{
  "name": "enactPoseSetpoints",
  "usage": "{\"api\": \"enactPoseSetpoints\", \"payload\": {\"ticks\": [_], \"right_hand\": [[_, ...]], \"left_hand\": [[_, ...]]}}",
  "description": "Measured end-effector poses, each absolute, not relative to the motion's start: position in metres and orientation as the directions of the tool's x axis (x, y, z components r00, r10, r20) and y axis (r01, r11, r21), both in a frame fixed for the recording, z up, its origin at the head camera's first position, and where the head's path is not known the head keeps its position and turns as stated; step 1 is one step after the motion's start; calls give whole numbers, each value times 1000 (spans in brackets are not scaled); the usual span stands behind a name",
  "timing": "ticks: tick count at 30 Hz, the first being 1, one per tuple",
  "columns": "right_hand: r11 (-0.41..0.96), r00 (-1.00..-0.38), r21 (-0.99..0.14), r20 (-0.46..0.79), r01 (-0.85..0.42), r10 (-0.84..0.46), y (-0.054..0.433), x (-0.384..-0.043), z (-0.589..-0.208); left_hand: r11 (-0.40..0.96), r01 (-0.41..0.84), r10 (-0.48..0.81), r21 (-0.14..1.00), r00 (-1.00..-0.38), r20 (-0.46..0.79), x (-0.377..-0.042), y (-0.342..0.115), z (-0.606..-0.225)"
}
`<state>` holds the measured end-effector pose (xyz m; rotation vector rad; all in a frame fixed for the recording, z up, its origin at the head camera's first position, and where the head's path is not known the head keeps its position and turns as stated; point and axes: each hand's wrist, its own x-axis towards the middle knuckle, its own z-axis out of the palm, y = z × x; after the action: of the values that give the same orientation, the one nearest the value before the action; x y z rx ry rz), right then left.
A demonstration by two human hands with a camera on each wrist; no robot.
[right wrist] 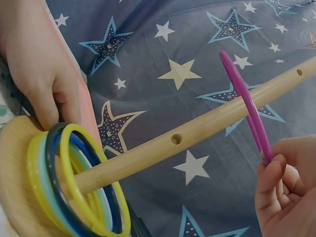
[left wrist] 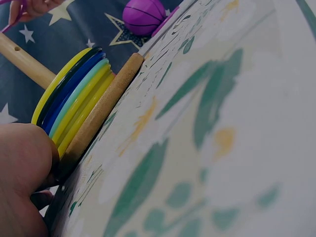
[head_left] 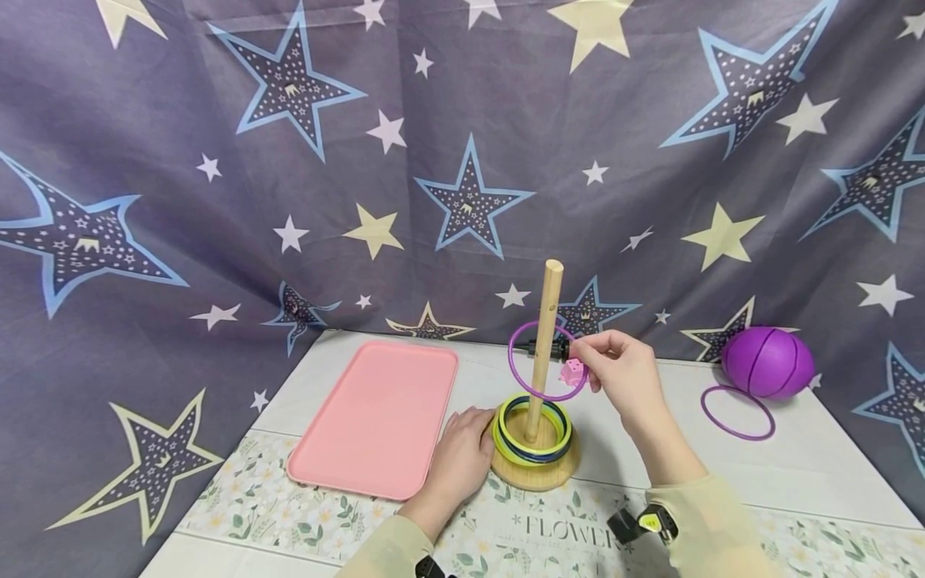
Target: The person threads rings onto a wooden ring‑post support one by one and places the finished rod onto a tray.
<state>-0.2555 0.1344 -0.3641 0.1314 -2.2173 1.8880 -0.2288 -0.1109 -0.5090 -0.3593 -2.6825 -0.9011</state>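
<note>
My right hand [head_left: 623, 371] pinches a purple ring [head_left: 515, 371] between thumb and fingertips. In the right wrist view the ring [right wrist: 240, 84] encircles the upright wooden post [right wrist: 212, 123], above the stack and tilted. Yellow, light-green, dark and blue rings [head_left: 500, 437] lie stacked round the foot of the post. Beside the round wooden base [head_left: 536, 480], my left hand [head_left: 462, 449] holds the left edge of the stand, its fingertips close against the rings. The left wrist view shows the stacked rings [left wrist: 74, 94] edge-on, with part of that hand hidden.
A pink tray [head_left: 376, 417] lies left of the stand. A purple ball [head_left: 768, 361] and another purple ring [head_left: 739, 435] are at the far right. Behind the post are a black object [head_left: 558, 348] and a small pink item [head_left: 573, 372]. A star-patterned cloth [head_left: 462, 281] hangs behind the table.
</note>
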Motion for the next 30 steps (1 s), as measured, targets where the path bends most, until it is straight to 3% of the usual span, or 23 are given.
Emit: {"api": "enactPoseSetpoints", "payload": {"ticks": [30], "right_hand": [[180, -980, -973, 165, -144, 109, 130, -254, -416]], "left_hand": [[774, 329, 140, 541, -922, 360, -230, -111, -510]]}}
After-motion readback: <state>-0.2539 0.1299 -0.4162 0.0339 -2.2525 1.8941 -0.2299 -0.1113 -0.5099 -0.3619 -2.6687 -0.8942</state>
